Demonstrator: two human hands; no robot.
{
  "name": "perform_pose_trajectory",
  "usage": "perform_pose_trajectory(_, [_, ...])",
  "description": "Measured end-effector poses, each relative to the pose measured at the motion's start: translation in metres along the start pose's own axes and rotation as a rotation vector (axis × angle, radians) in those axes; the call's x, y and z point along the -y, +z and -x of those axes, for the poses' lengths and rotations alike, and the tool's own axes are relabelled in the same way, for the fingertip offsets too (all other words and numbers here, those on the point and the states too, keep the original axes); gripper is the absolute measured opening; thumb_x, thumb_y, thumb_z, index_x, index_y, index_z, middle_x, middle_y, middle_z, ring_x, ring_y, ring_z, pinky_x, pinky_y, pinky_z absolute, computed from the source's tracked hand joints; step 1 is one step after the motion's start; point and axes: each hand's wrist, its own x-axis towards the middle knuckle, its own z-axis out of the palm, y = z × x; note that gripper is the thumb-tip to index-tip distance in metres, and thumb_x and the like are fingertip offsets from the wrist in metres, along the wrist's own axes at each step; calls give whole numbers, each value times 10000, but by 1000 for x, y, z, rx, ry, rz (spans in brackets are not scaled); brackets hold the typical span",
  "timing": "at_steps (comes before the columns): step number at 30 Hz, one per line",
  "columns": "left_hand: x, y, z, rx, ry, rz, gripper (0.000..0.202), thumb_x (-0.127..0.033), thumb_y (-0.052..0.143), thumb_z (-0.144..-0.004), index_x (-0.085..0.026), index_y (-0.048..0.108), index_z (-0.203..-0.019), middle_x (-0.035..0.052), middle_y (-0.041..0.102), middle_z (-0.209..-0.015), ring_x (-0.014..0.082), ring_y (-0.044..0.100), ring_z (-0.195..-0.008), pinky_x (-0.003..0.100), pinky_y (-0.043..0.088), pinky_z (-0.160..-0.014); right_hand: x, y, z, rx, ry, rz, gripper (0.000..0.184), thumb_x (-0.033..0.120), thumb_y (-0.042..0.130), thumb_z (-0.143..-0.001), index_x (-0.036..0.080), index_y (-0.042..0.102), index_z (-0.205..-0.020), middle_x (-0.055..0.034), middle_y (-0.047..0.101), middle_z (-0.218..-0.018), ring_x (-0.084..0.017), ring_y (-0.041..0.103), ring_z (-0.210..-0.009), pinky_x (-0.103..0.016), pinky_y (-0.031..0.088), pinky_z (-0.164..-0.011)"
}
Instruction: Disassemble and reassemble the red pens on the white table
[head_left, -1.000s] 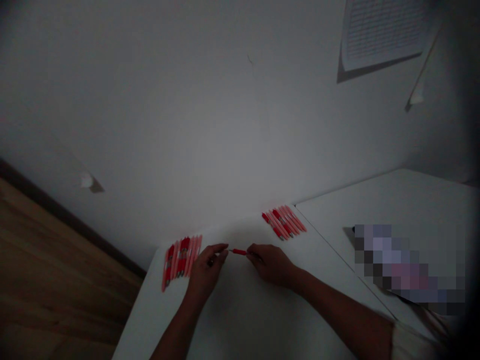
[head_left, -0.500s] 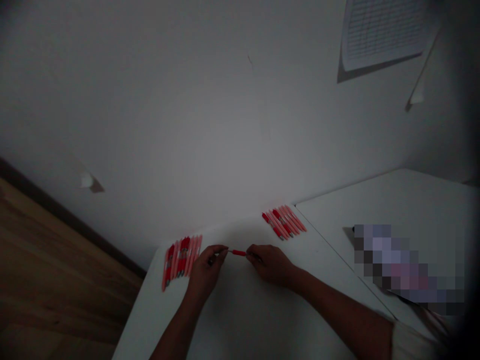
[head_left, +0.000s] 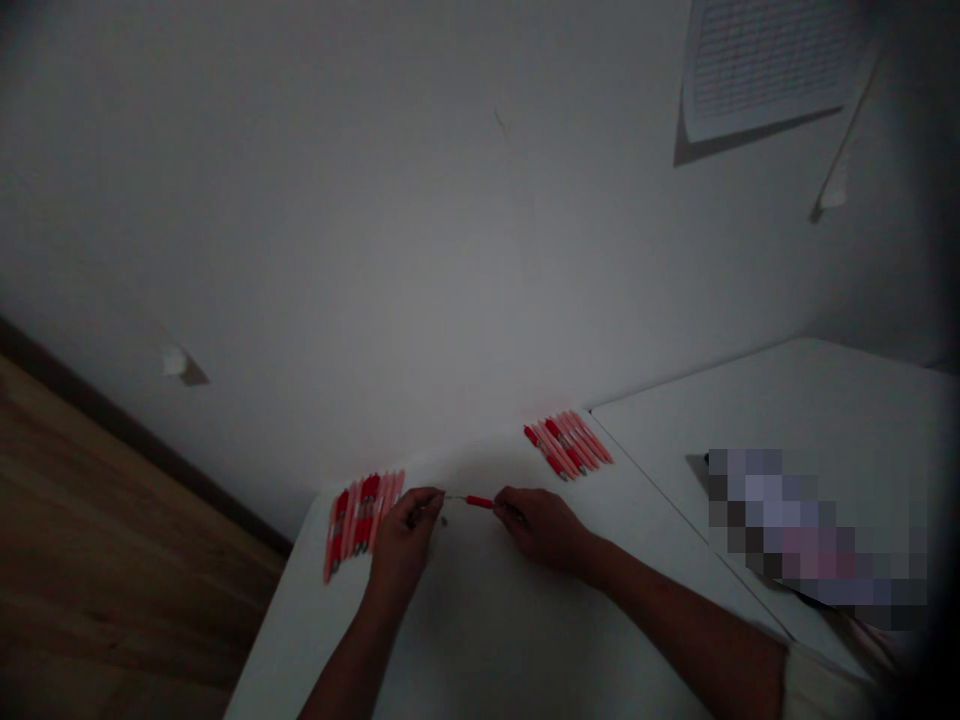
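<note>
Both my hands rest low over a white table (head_left: pixel 487 640) in dim light. My right hand (head_left: pixel 544 527) is closed round one end of a red pen (head_left: pixel 478 502), whose red tip sticks out to the left. My left hand (head_left: pixel 405 535) pinches something thin and pale that runs from its fingertips to the pen's tip; I cannot make out what it is. A row of several red and pink pens (head_left: pixel 364 515) lies just left of my left hand. A second row of red pens (head_left: pixel 568 442) lies beyond my right hand near the table's far edge.
A second white table (head_left: pixel 795 400) adjoins on the right, with a blurred-out patch (head_left: pixel 817 535) on it. The white wall (head_left: pixel 375 250) stands right behind the tables, with a printed sheet (head_left: pixel 772 60) hanging at the top right. Wooden floor (head_left: pixel 97 560) lies to the left.
My left hand has drawn a little to the left, away from the pen, and a thin pale piece now shows between its fingers and the pen's tip. My right hand has barely moved.
</note>
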Motion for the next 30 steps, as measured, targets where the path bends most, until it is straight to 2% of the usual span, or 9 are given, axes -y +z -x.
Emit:
perform_pose_trajectory(3, [1,-3,0,-112,-24,-160,312,-443,534,-808,-190,691,-900,54,709,-865,212,631,-747,335,486,-715,0,-1,-1,-9,33,16,235,301,395,-948,189,599,-984,-64,680,-865,-172,622,-760,-250,351,-637])
perform_pose_trajectory(5, [2,-4,1,-143,-26,-294,315,-433,520,-814,-190,699,-905,71,711,-903,229,632,-762,358,482,-730,-1,-1,-1,-9,46,16,240,303,388,-952,187,594,-990,-66,679,-869,-171,622,-764,-250,352,-638])
perform_pose_trajectory(9, [8,-4,4,-75,-8,-450,272,-372,516,-818,-204,708,-911,81,719,-951,257,648,-881,376,470,-799,-1,-1,-1,-15,46,12,242,310,386,-954,189,589,-1000,-66,680,-874,-168,623,-761,-251,354,-641])
perform_pose_trajectory(20, [13,-3,6,79,-26,-551,264,-319,505,-821,-219,733,-907,66,719,-1003,234,645,-955,354,457,-856,-2,1,-1,-22,37,-1,234,302,391,-952,188,589,-1002,-58,680,-862,-161,622,-749,-245,351,-635])
perform_pose_trajectory(25, [14,-4,5,63,-13,-552,294,-322,478,-841,-203,726,-947,73,720,-996,239,652,-950,370,465,-866,-1,1,0,-24,36,10,228,308,397,-949,192,590,-980,-55,678,-854,-166,622,-753,-244,350,-637])
perform_pose_trajectory(30, [13,-4,6,-27,14,-550,325,-289,432,-869,-176,692,-1028,97,698,-1045,250,632,-997,390,464,-889,-2,1,-1,-25,38,3,225,305,399,-949,190,589,-983,-55,680,-860,-162,620,-749,-241,348,-639])
